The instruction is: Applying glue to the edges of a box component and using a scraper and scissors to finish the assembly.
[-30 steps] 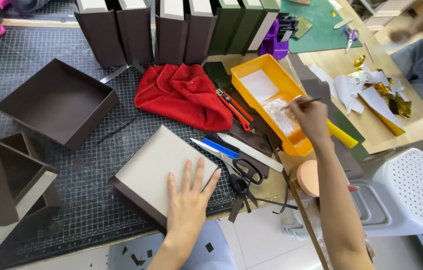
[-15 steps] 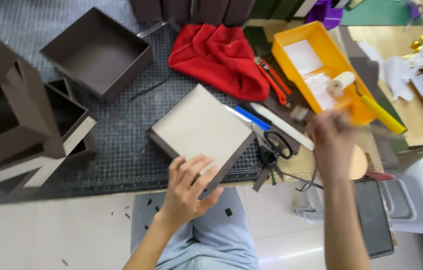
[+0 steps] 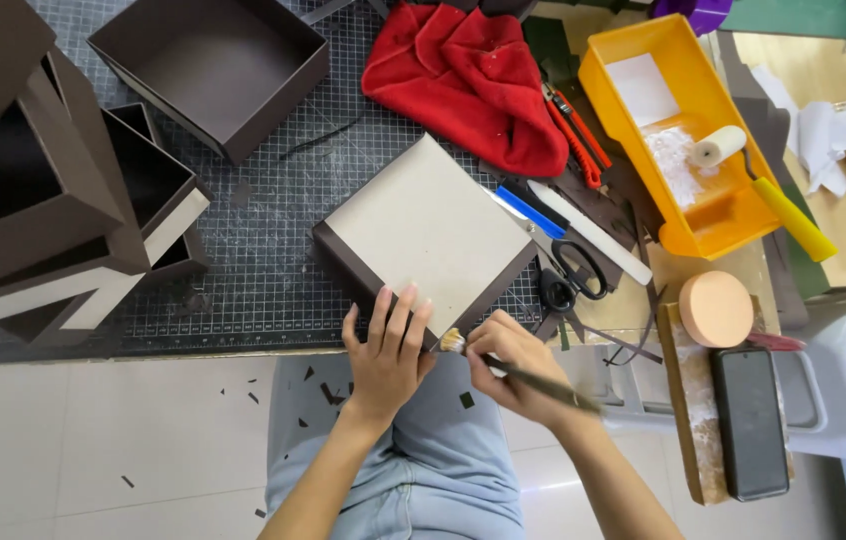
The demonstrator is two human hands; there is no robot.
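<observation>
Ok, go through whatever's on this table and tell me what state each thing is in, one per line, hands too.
Left hand: flat on the near corner of the box.
Right hand: gripping a brush, tip at the box corner.
Box: closed side up, pale panel on top.
Dark box: open, empty.
Scissors: closed, lying flat.
Roller: resting in the yellow tray.
Red cloth: crumpled.
Phone: screen dark.

The view holds two hands, one brush, one upturned box, one open brown box, one red cloth, one yellow tray, one roller, one pair of scissors and one phone.
</observation>
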